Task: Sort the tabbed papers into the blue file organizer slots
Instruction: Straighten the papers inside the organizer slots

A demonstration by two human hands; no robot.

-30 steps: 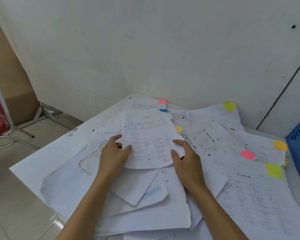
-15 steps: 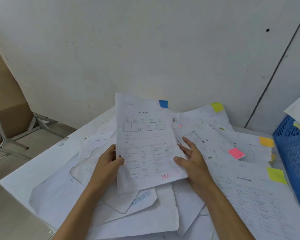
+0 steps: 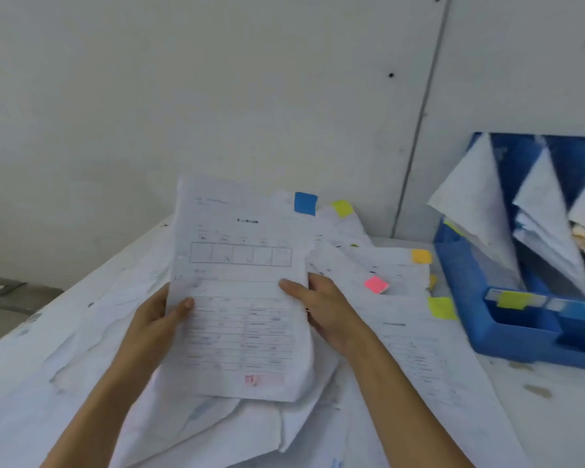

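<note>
I hold a printed form sheet [image 3: 237,292] with a blue tab [image 3: 305,203] at its top right corner, raised above the paper pile. My left hand [image 3: 156,319] grips its left edge, thumb on the front. My right hand [image 3: 321,309] grips its right edge, thumb on the front too. The blue file organizer [image 3: 507,332] stands at the right, with several white papers [image 3: 480,204] leaning in its slots and yellow and blue labels on its front.
A loose pile of white sheets [image 3: 402,332] covers the white table [image 3: 554,417], with yellow [image 3: 341,207], orange [image 3: 421,256] and pink tabs [image 3: 375,284] showing. A white wall stands close behind. The table's left edge drops to the floor.
The sheet has come up off the pile and both hands now grip its edges. My view has swung right, bringing the blue organizer into sight.
</note>
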